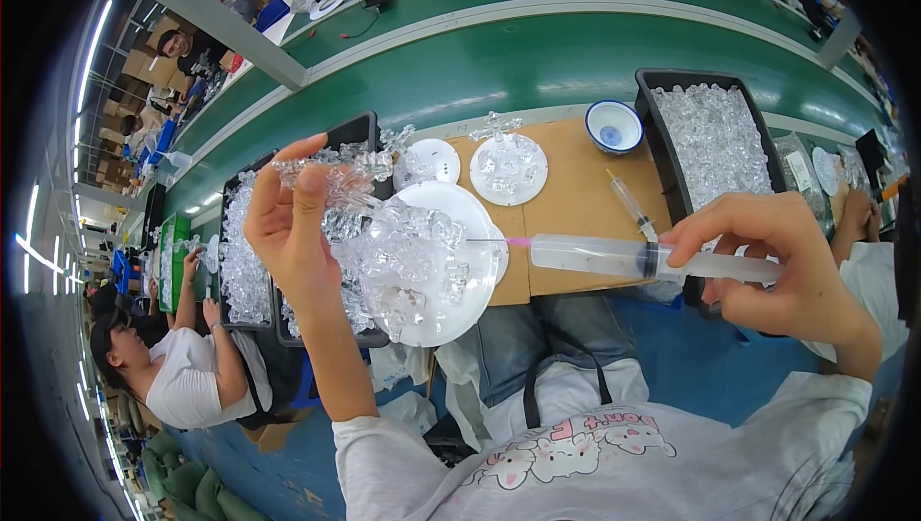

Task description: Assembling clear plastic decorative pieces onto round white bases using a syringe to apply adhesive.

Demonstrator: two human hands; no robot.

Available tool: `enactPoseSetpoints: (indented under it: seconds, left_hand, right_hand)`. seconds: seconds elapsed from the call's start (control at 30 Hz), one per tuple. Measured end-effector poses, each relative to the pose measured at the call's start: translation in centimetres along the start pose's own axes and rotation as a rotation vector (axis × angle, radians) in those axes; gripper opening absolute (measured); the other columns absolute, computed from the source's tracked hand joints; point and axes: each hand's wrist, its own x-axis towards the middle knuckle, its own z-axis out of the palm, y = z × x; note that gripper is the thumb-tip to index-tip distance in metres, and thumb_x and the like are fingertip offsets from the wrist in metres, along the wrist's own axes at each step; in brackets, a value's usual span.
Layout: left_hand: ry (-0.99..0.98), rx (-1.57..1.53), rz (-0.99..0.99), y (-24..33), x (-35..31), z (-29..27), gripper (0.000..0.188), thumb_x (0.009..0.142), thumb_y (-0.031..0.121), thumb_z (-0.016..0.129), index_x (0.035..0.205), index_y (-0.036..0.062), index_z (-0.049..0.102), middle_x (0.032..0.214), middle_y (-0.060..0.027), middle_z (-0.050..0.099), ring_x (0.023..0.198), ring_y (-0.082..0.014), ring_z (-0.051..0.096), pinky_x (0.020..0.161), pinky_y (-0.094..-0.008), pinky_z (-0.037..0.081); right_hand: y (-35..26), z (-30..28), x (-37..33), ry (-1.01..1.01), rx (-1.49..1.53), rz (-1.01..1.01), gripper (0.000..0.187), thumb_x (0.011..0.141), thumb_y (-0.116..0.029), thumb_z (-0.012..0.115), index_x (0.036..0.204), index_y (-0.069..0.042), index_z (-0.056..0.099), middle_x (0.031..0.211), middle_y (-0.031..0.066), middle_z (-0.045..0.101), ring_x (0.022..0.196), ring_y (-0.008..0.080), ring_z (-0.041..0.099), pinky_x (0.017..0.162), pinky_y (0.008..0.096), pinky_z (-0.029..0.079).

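Note:
My left hand (299, 233) is raised at the left, its fingers closed around a clear plastic piece (338, 183) with knobby, flower-like shapes. My right hand (767, 257) grips a large translucent syringe (595, 258) lying almost level. Its pink hub and thin needle point left, over a white round disc (453, 318). Clumped clear plastic parts (408, 245) cover much of that disc, just below my left hand. Whether the needle tip touches them I cannot tell. Behind, a smaller white disc (508, 190) carries more clear parts.
Cardboard (566, 204) covers the bench, bearing a smaller syringe (628, 200) and a blue-rimmed bowl (614, 128). Black bins of clear pieces stand right (710, 137) and left (247, 252). Another white disc (432, 158) lies behind. Co-workers sit at left (197, 367) and right (859, 224).

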Motion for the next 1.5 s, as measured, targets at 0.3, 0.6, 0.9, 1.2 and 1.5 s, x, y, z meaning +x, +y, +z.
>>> enactPoseSetpoints:
  seconds: [0.3, 0.6, 0.9, 1.2, 1.5]
  left_hand:
    - [0.0, -0.007, -0.012, 0.5, -0.4, 0.9, 0.03, 0.088, 0.017, 0.056, 0.106, -0.0067, 0.053, 0.075, -0.0102, 0.062, 0.064, -0.0133, 0.061, 0.059, -0.0245, 0.051]
    - [-0.021, 0.038, -0.067, 1.2, -1.1, 1.3, 0.023, 0.082, 0.012, 0.063, 0.097, -0.0051, 0.06, 0.084, -0.009, 0.065, 0.071, -0.0106, 0.061, 0.064, -0.0177, 0.043]
    - [-0.025, -0.128, -0.084, 0.7, -1.4, 1.0, 0.025, 0.083, 0.013, 0.062, 0.1, -0.0045, 0.058, 0.078, -0.012, 0.065, 0.068, -0.0086, 0.059, 0.061, -0.0154, 0.041]
    - [-0.084, -0.123, -0.04, 0.3, -1.4, 0.6, 0.029, 0.082, 0.016, 0.062, 0.102, -0.0044, 0.057, 0.075, -0.0131, 0.064, 0.055, -0.0016, 0.045, 0.051, -0.0135, 0.031]
    - [-0.101, -0.099, -0.013, 0.3, -1.5, 0.4, 0.034, 0.081, 0.02, 0.064, 0.102, -0.0052, 0.056, 0.073, -0.0133, 0.064, 0.057, -0.0054, 0.05, 0.051, -0.0163, 0.035]
  right_hand:
    - [-1.1, -0.6, 0.0, -0.042, -0.189, 0.023, 0.031, 0.058, 0.002, 0.053, 0.087, -0.004, 0.063, 0.091, 0.0106, 0.065, 0.068, 0.012, 0.062, 0.053, 0.0176, 0.045]
    - [-2.1, -0.4, 0.0, -0.038, -0.188, -0.008, 0.029, 0.057, 0.001, 0.053, 0.084, -0.004, 0.063, 0.089, 0.011, 0.065, 0.072, 0.0166, 0.061, 0.056, 0.0215, 0.044]
    - [-1.0, -0.4, 0.1, -0.011, -0.146, -0.079, 0.03, 0.055, 0.002, 0.053, 0.082, -0.005, 0.064, 0.088, 0.0109, 0.066, 0.071, 0.0171, 0.062, 0.054, 0.0209, 0.043]
    - [-0.6, -0.6, -0.1, -0.03, -0.109, -0.077, 0.029, 0.053, 0.003, 0.053, 0.08, -0.005, 0.064, 0.086, 0.0102, 0.066, 0.069, 0.0155, 0.061, 0.051, 0.0206, 0.042]
    - [-0.6, -0.6, -0.4, -0.013, -0.111, -0.099, 0.029, 0.052, 0.003, 0.052, 0.078, -0.004, 0.064, 0.085, 0.0113, 0.065, 0.069, 0.0172, 0.062, 0.052, 0.0213, 0.043]
